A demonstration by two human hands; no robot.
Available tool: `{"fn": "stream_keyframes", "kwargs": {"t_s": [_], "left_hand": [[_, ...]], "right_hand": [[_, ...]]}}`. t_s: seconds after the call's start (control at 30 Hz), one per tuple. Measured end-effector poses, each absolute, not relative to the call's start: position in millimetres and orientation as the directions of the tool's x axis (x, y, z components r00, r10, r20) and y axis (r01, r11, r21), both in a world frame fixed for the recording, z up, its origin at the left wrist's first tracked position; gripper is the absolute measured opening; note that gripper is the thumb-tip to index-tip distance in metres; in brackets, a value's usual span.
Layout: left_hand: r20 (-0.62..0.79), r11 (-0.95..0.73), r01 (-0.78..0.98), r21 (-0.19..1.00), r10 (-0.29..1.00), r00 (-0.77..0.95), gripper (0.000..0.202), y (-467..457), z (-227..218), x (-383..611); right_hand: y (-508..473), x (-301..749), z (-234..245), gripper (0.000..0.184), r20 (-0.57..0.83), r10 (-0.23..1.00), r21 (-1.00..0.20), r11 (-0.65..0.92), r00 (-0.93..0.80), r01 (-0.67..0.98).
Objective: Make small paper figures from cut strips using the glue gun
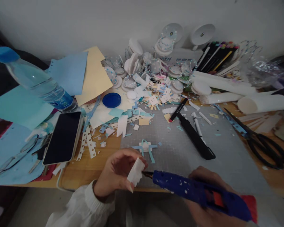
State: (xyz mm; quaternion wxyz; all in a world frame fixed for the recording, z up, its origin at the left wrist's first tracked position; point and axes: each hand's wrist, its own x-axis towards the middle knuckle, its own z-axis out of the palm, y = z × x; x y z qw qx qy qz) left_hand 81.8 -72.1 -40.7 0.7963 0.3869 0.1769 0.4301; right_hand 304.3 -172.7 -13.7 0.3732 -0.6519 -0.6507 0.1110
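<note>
Between the thumb and fingers of my left hand [115, 171] is a small white paper piece [136, 171] with a jagged edge. My right hand [203, 192] grips a blue hot glue gun [180, 184], whose nozzle points left and meets or nearly meets the paper's right edge. Part of my right hand is hidden behind the gun's body. Just beyond my left hand, a little paper figure [145, 146] with light blue strips lies on the grey cutting mat [222, 164].
A craft knife [194, 135], a marker [178, 110] and large scissors [265, 145] lie to the right. Paper scraps [123, 124] and cut-out faces [158, 93] pile up behind. A phone [63, 137] and a tall water bottle [38, 82] are at the left.
</note>
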Motion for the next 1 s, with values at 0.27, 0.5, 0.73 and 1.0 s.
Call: {"fn": "stream_keyframes", "kwargs": {"t_s": [0.27, 0.5, 0.73, 1.0], "left_hand": [[-0.02, 0.306, -0.536, 0.787, 0.881, 0.473, 0.051, -71.9, -39.7, 83.6], [-0.037, 0.209, -0.454, 0.866, 0.933, 0.358, 0.046, -65.0, -34.0, 77.9], [0.075, 0.014, -0.242, 0.97, 0.932, 0.355, 0.046, -45.1, -25.9, 67.9], [0.27, -0.398, 0.128, 0.908, 0.792, 0.548, 0.045, -19.7, 0.8, 71.0]], "right_hand": [[-176.6, 296.3, -8.5, 0.011, 0.31, 0.939, -0.632, 0.087, 0.148, 0.77], [-183.1, 352.1, -14.4, 0.019, 0.518, 0.754, -0.357, -0.239, 0.404, 0.903], [-183.4, 424.5, -21.7, 0.021, 0.312, 0.694, -0.354, -0.549, 0.649, 0.757], [-180.8, 442.2, -38.3, 0.021, 0.313, 0.751, -0.494, -0.394, 0.581, 0.775]]}}
